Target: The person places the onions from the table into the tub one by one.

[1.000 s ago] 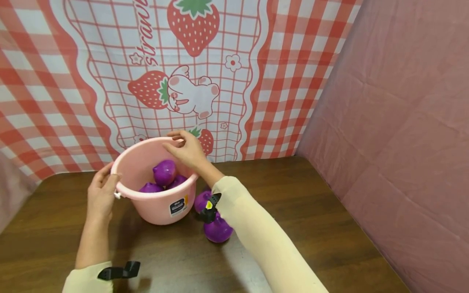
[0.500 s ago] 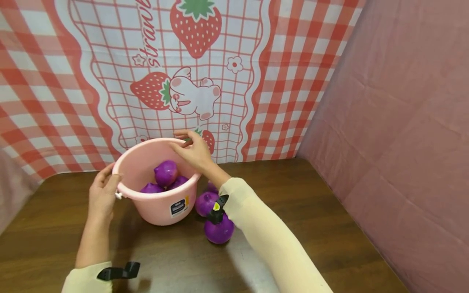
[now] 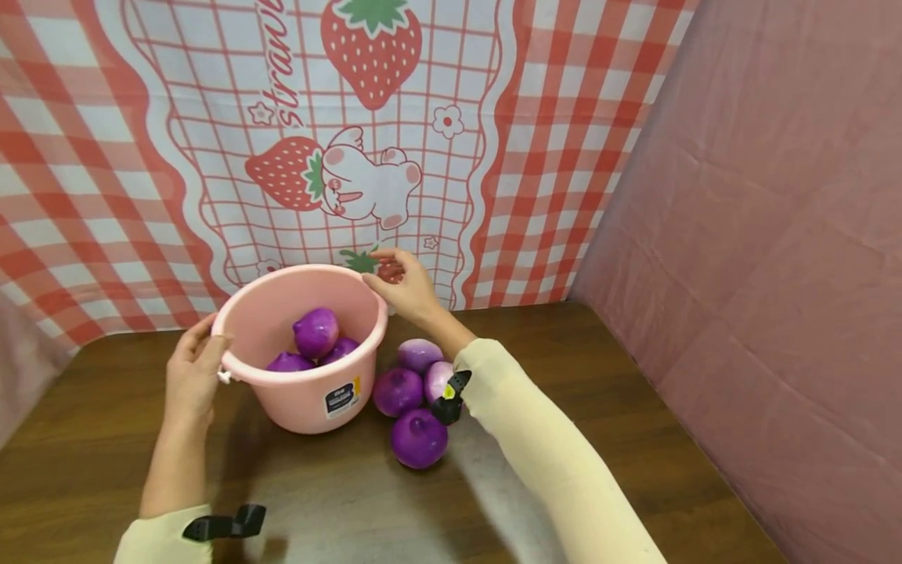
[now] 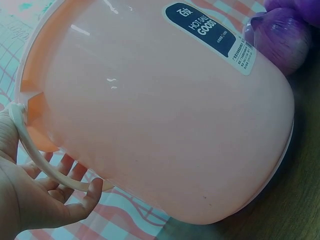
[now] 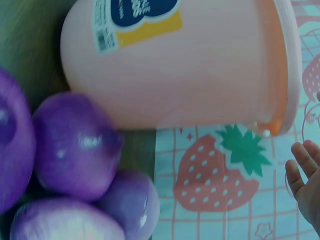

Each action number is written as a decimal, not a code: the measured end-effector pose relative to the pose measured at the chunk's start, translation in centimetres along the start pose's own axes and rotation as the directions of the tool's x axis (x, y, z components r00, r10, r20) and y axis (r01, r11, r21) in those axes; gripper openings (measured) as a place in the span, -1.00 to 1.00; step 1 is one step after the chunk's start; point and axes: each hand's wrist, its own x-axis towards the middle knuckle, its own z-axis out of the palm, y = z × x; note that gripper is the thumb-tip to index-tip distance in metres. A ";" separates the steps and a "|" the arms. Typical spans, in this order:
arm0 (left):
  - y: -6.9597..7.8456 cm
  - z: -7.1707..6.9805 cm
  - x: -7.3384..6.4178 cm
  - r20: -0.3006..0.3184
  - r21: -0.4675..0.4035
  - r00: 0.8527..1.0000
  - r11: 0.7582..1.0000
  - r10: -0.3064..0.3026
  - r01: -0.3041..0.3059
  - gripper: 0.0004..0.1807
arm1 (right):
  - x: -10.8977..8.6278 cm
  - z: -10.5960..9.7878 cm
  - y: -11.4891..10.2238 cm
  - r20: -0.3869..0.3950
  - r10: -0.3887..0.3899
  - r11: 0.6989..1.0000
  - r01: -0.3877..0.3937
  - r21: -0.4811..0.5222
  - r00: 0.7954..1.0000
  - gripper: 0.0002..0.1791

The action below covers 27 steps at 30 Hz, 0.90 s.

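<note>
A pink bucket [image 3: 282, 403] stands on the table with three purple onions [image 3: 316, 332] showing inside. My left hand [image 3: 192, 376] grips its rim on the left side, thumb over the edge. The left wrist view shows the bucket's pale handle [image 4: 42, 162] curving across that hand's fingers. At the far right of the rim, my right hand [image 3: 411, 291] hovers with relaxed fingers, holding nothing. In the right wrist view, its fingers [image 5: 303, 160] stand apart from the bucket. Several more purple onions [image 3: 419, 440] are clustered on the table beside the bucket, one partly behind the right wrist strap.
Close behind the bucket hangs a red-and-white checked cloth [image 3: 564, 157] with strawberry prints. A pink cloth [image 3: 775, 235] borders the right side. The brown wooden table [image 3: 613, 407] extends to the right of the onions.
My right hand has moved right, off the bucket's rim, and its arm uncovers more of the onions on the table. My left hand and the bucket stay in place.
</note>
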 end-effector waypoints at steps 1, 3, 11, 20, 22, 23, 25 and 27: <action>0.0 0.0 0.0 0.000 -0.002 1.000 1.000 0.000 0.000 -0.66 | -0.1 -0.2 0.2 0.003 0.006 1.000 -0.006 0.010 1.000 -0.59; 0.0 0.0 0.0 -0.001 -0.004 1.000 1.000 0.000 0.000 -0.65 | -0.3 -0.7 0.5 0.005 0.019 1.000 -0.019 0.009 1.000 -0.58; 0.0 0.0 0.0 -0.001 -0.009 1.000 1.000 -0.004 0.004 -0.68 | -1.4 -2.4 2.1 0.032 0.088 0.992 -0.085 -0.088 0.996 -0.53; 0.1 0.1 -0.1 0.002 0.000 1.000 1.000 -0.003 0.003 -0.61 | -3.1 -4.2 3.9 0.049 0.160 0.976 -0.151 -0.155 0.986 -0.53; 0.2 0.1 -0.1 0.003 -0.002 1.000 1.000 -0.008 0.008 -0.61 | -3.6 -4.6 4.5 0.048 0.172 0.973 -0.162 -0.166 0.984 -0.54; 0.2 0.1 -0.1 0.004 -0.003 1.000 1.000 -0.010 0.010 -0.61 | -3.8 -4.7 4.7 0.049 0.182 0.970 -0.171 -0.174 0.982 -0.54; 0.1 0.1 -0.1 0.004 -0.002 1.000 1.000 -0.011 0.011 -0.61 | -4.2 -5.0 5.3 0.048 0.186 0.965 -0.173 -0.199 0.981 -0.54; 0.1 0.1 -0.1 0.002 0.000 1.000 1.000 -0.013 0.013 -0.61 | -4.6 -5.3 5.7 0.051 0.187 0.960 -0.172 -0.219 0.981 -0.55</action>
